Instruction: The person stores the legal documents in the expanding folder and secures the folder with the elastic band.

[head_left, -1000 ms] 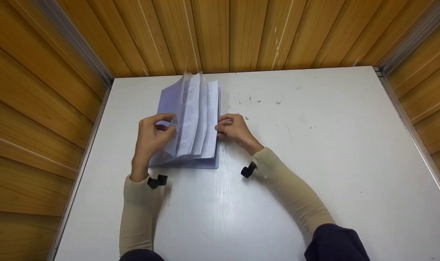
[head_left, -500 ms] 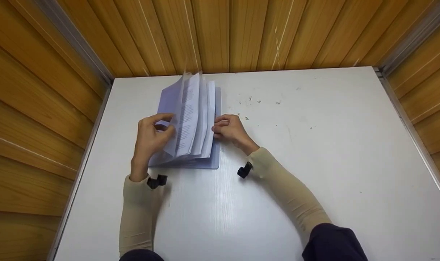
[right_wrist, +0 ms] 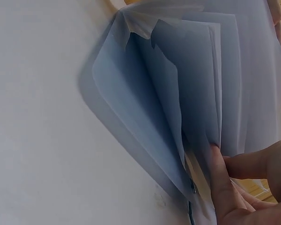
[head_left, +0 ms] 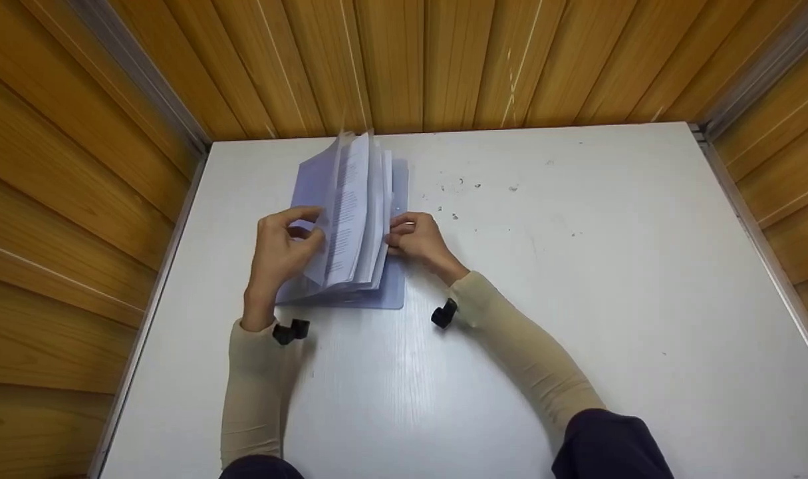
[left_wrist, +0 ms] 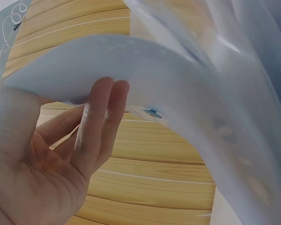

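A blue-purple plastic folder [head_left: 392, 289] lies on the table, its pages fanned upright. Printed sheets [head_left: 350, 213] stand among clear sleeves. On the folder's left side, my left hand [head_left: 277, 246] pinches a clear plastic sleeve [left_wrist: 173, 89], which arches over the fingers in the left wrist view; its thumb is hidden there. From the right, my right hand [head_left: 421, 241] pinches the outer edge of the rear pages [right_wrist: 196, 84] between thumb and fingers. Those pages lean away from the back cover, leaving a gap that shows in the right wrist view.
The white table [head_left: 576, 299] extends to the right and front, with small dark marks [head_left: 453, 193] beside the folder. Wood-panelled walls [head_left: 457, 66] rise behind and on both sides. A white cable [left_wrist: 14, 21] shows at the left wrist view's corner.
My right hand has moved a little left, bringing the rear pages with it and uncovering more of the back cover. My left hand keeps its pinch in nearly the same place.
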### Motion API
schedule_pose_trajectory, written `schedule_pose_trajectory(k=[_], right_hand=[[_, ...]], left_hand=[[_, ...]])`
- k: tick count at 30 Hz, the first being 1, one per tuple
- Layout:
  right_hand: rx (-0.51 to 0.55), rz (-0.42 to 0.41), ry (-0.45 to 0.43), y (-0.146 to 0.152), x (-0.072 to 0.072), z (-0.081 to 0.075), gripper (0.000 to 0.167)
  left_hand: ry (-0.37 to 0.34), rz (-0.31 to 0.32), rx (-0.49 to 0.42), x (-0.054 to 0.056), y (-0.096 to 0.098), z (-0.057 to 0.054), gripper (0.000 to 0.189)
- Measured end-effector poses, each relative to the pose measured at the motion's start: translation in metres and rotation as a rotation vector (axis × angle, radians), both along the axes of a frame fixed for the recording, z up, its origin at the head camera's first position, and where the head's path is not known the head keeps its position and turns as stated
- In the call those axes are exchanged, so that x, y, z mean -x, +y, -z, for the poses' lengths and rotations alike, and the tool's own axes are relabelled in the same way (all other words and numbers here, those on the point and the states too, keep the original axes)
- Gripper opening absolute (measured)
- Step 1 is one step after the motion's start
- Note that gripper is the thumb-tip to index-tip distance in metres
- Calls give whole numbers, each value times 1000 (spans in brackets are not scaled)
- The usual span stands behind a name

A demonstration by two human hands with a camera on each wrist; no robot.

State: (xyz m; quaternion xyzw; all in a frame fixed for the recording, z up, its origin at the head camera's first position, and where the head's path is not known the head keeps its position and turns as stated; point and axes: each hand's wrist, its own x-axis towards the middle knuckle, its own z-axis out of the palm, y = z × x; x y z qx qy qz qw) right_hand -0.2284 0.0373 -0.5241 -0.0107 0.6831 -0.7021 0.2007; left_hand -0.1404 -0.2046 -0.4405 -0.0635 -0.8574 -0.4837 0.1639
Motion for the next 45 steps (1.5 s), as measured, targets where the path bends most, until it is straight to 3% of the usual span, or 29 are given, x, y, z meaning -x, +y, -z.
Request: schedule_pose_trajectory(k=[17, 29, 37, 45], right_hand=[[-3, 20, -9, -7, 2, 2, 31], [12, 18, -14, -3, 3, 2, 30], [-45, -24, 12, 11, -2, 5, 37], [-132, -49, 123, 24, -5, 1, 43]], left_hand=[[14, 35, -2, 1, 0, 1, 33], [-31, 26, 3, 2, 2, 2, 33], [-46, 17, 26, 2, 9, 4, 33], [-53, 34, 69, 2, 18, 7, 33]])
